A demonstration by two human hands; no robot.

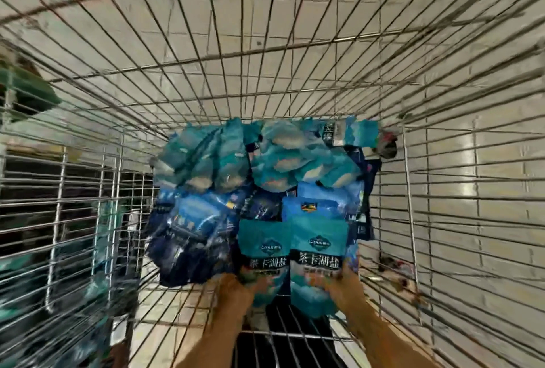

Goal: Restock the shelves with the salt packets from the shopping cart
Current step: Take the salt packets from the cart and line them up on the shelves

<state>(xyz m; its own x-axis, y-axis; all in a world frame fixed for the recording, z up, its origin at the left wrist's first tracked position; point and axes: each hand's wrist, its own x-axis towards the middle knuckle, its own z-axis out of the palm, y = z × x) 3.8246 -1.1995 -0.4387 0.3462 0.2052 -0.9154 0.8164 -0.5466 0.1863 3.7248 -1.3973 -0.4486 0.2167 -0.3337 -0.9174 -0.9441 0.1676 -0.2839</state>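
Head view: wire shopping cart (295, 52) seen from above, the whole picture blurred by motion.
Left hand (234, 294): fingers curled round the lower edge of a teal salt packet (264, 252), gripping it; the forearm runs down to the bottom edge of the picture.
Right hand (343, 288): fingers curled on the lower right corner of a second teal salt packet (320, 252), gripping it; the packet's face with white characters on a dark band points at the camera.
Two held packets: side by side between the hands, edges touching or overlapping, both roughly upright.
Packet pile (259, 170): just beyond the hands, inside the cart; teal packets heaped at the far end, dark blue packets (188, 229) beyond the left hand, closer in.
Cart walls: wire grids rise outside each hand and past the pile.
Floor (472, 146): pale tiles visible through the wires.
Beyond the left hand, outside the cart: a green object (26, 93), too blurred to name.
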